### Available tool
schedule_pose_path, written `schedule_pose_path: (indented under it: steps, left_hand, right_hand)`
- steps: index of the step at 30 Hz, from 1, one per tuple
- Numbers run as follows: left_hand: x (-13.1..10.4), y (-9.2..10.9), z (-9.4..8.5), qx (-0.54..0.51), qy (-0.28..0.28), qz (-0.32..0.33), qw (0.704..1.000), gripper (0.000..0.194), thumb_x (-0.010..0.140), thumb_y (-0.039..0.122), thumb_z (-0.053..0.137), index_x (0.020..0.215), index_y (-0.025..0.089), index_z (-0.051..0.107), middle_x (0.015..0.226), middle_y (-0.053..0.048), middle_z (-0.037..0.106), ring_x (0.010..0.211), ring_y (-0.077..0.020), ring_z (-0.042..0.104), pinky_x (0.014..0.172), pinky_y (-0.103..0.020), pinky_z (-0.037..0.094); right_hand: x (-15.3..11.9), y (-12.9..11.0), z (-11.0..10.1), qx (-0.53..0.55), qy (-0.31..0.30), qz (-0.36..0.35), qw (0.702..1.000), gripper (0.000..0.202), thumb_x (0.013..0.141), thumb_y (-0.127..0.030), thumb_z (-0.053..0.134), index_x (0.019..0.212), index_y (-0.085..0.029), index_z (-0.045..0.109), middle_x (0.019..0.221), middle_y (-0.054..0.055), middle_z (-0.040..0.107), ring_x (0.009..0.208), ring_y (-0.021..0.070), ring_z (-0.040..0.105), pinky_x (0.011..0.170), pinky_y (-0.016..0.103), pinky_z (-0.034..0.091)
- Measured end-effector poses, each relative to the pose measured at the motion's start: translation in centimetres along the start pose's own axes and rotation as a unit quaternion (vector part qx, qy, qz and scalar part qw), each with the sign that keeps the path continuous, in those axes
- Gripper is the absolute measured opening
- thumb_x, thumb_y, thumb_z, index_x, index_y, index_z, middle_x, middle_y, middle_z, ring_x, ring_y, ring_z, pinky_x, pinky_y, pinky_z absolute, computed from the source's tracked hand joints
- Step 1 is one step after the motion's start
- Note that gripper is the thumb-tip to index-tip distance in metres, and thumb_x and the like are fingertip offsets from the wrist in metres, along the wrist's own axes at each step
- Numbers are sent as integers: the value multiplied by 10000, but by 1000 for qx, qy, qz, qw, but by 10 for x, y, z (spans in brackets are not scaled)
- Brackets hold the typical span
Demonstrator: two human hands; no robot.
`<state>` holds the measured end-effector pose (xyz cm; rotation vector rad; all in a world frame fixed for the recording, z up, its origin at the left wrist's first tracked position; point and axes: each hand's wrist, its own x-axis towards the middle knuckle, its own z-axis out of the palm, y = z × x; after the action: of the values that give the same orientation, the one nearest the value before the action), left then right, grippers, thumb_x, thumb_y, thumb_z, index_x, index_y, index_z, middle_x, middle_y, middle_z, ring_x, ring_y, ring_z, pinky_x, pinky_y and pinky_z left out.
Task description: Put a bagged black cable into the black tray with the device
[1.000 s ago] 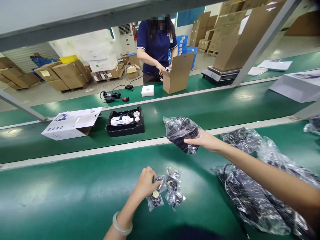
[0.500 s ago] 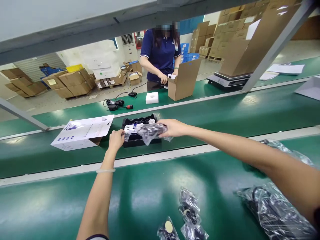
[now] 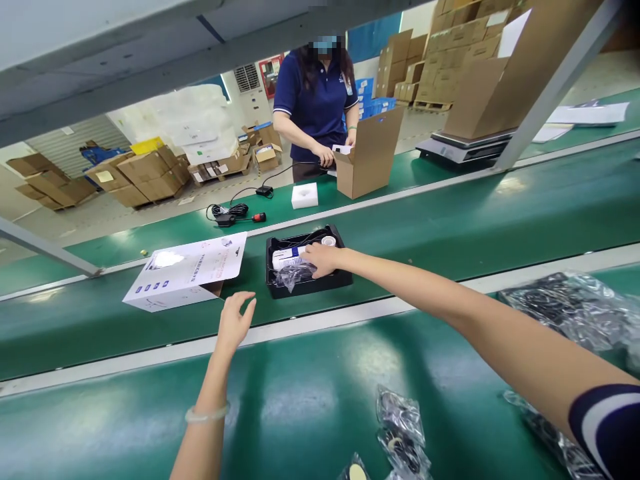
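A black tray (image 3: pixel 343 277) sits on the green conveyor belt (image 3: pixel 450 227), holding a white device (image 3: pixel 286 257) and a small white roll (image 3: pixel 329 241). My right hand (image 3: pixel 320 259) reaches into the tray and presses a clear plastic bag of black cable (image 3: pixel 291 276) down beside the device. My left hand (image 3: pixel 234 323) hovers open over the belt just in front of the tray's left corner, holding nothing. A white printed box (image 3: pixel 187 277) lies to the left of the tray.
Small clear bags of parts (image 3: pixel 400 433) lie on the near green table. A heap of bagged black cables (image 3: pixel 575 307) sits at the right. Across the belt a person in a dark blue shirt (image 3: pixel 315 93) works at an open cardboard box (image 3: pixel 370 153); a white foam block (image 3: pixel 305 195) and a cable (image 3: pixel 235 212) lie nearby.
My right hand carried the bagged cable from above the near table to the tray and pushed it in. My left hand left the small bags, touched the tray, then pulled back and opened.
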<state>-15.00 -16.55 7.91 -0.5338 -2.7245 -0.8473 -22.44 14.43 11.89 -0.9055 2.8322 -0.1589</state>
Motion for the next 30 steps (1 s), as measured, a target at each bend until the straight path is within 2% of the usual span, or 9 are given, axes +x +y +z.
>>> schedule_pose_path:
  steps: [4, 8, 11, 14, 18, 21, 24, 26, 30]
  left_hand:
    - [-51, 19, 5, -18, -15, 26, 999, 258, 916, 366, 490, 1055, 193, 623, 1096, -76, 636, 1065, -218, 543, 949, -400, 447]
    - [-104, 44, 9, -23, -68, 46, 996, 240, 921, 313, 499, 1113, 215, 605, 1166, -73, 606, 1122, -204, 530, 988, -405, 446]
    - [-146, 67, 10, -10, -95, 40, 995, 245, 922, 293, 501, 1137, 222, 593, 1212, -82, 579, 1150, -209, 517, 984, -408, 459]
    - [-188, 95, 15, 7, -138, 51, 989, 342, 920, 309, 503, 1249, 219, 520, 1317, -106, 520, 1250, -231, 454, 1032, -442, 440]
    - [-238, 135, 36, 56, -239, 74, 967, 660, 914, 431, 486, 1483, 226, 221, 1550, -110, 257, 1440, -285, 184, 1111, -533, 349]
    - [-259, 157, 60, 89, -266, 106, 954, 815, 882, 544, 474, 1515, 174, 116, 1588, -140, 111, 1458, -344, 66, 1110, -594, 305]
    - [-262, 170, 84, 116, -228, 146, 956, 946, 815, 638, 509, 1512, 127, 122, 1582, -192, 76, 1446, -397, 52, 1088, -633, 287]
    - [-257, 176, 98, 125, -195, 184, 955, 1023, 761, 703, 527, 1504, 104, 155, 1573, -217, 99, 1440, -416, 70, 1070, -636, 295]
    - [-241, 186, 121, 112, -181, 304, 929, 909, 827, 620, 491, 1496, 92, 176, 1558, -153, 229, 1442, -338, 155, 1098, -554, 280]
  right_hand:
    - [-10, -7, 15, -16, 86, -39, 995, 855, 873, -559, 579, 1488, -71, 239, 1511, 248, 226, 1361, 397, 263, 1083, 501, 299]
    - [-2, -5, 43, -39, 140, -8, 989, 640, 992, -506, 346, 1462, -73, 311, 1506, 233, 259, 1377, 365, 255, 1107, 498, 257]
    - [0, 4, 51, -53, 165, 38, 984, 652, 982, -510, 370, 1447, -55, 335, 1489, 244, 290, 1367, 394, 256, 1087, 539, 259]
    - [-21, 7, 47, -56, 172, 16, 983, 713, 948, -498, 475, 1450, -19, 313, 1509, 255, 232, 1381, 416, 199, 1106, 557, 204]
    - [-101, -16, 51, 1, 190, -47, 981, 724, 951, -496, 483, 1465, -24, 286, 1526, 247, 188, 1401, 381, 167, 1130, 542, 184]
    - [-183, -53, 80, 116, 110, -36, 986, 662, 985, -535, 369, 1447, -60, 357, 1501, 215, 286, 1387, 342, 246, 1125, 522, 253]
    - [-260, -102, 123, 234, 17, 4, 972, 694, 963, -563, 408, 1463, -87, 346, 1514, 192, 264, 1399, 343, 211, 1143, 523, 240]
    - [-298, -136, 146, 294, 15, -2, 956, 782, 923, -545, 509, 1476, -38, 286, 1518, 232, 197, 1408, 344, 165, 1153, 497, 236]
    - [-337, -171, 149, 341, 58, -9, 938, 853, 898, -497, 576, 1495, -21, 196, 1513, 262, 173, 1414, 319, 148, 1162, 456, 228]
